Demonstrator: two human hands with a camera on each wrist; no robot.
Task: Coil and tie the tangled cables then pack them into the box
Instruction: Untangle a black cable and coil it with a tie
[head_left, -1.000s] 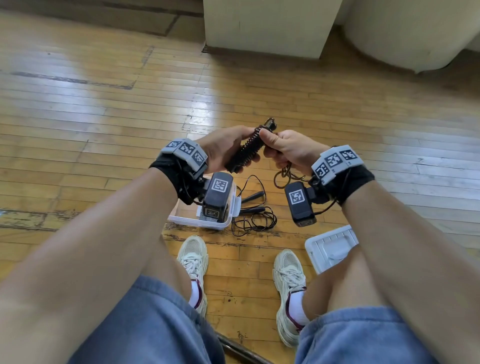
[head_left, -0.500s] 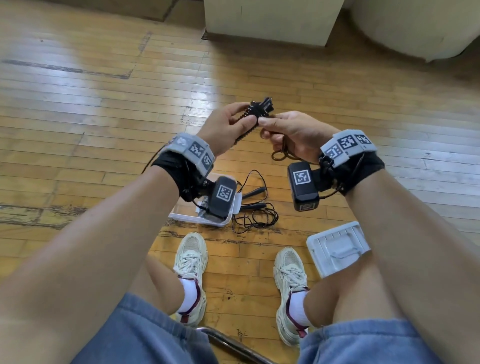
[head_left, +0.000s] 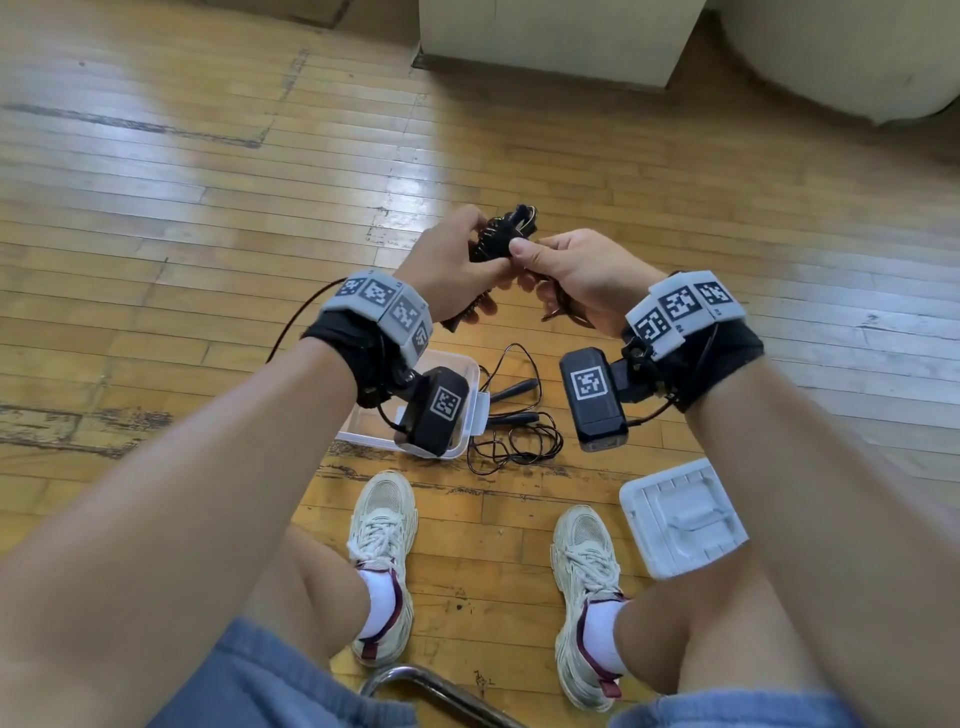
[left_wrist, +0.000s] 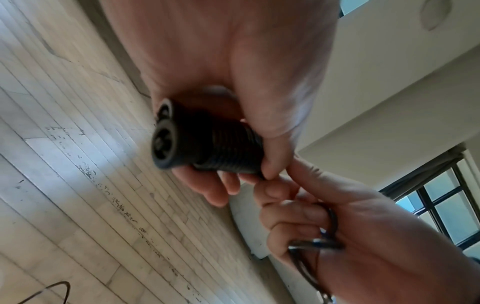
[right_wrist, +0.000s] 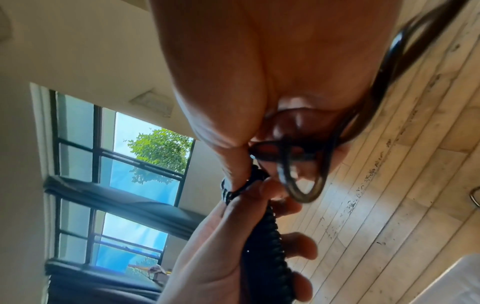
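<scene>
My left hand grips a tightly wound black cable bundle, seen end-on as a dark ribbed roll in the left wrist view. My right hand pinches the bundle's upper end with thumb and forefinger, and loose loops of thin cable hang from its curled fingers. On the floor below lie a tangled black cable with two plugs and the clear plastic box, partly hidden by my left wrist camera.
The box's white lid lies on the wood floor by my right shoe. My left shoe stands near the box. A metal chair tube shows at the bottom. A pale cabinet stands ahead.
Both hands have risen and moved away from me with the bundle. The right thumb and forefinger have shifted onto the bundle's top end.
</scene>
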